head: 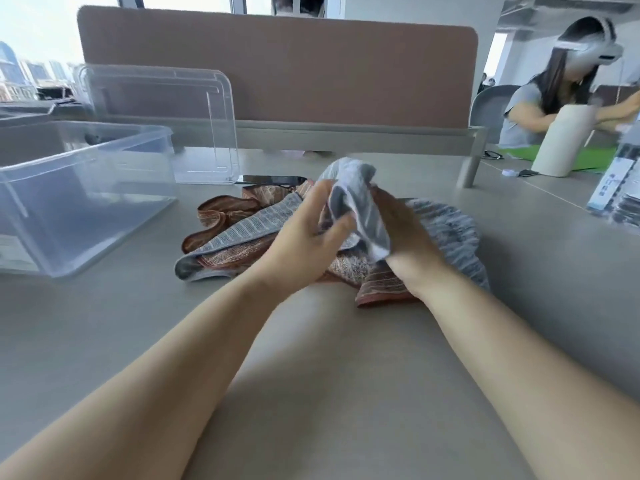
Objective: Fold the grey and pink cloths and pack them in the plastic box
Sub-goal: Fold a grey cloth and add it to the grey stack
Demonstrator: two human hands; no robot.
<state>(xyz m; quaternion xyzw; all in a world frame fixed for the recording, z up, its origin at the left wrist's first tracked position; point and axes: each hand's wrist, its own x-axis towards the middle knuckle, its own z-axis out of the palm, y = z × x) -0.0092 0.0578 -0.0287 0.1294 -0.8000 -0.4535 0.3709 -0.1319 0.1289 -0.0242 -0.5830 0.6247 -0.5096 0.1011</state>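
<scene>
A heap of grey and pink cloths lies crumpled on the table's middle. My left hand and my right hand both grip a bunched grey cloth lifted above the heap. Another grey cloth spreads to the right under my right hand. Pink cloths lie behind and beneath, one edge near my right wrist. The clear plastic box stands open at the left, nothing visible inside.
The box's clear lid leans upright against a brown desk divider. A dark phone lies behind the cloths. At the far right a person with a headset handles a white roll; packaged items sit at the right edge.
</scene>
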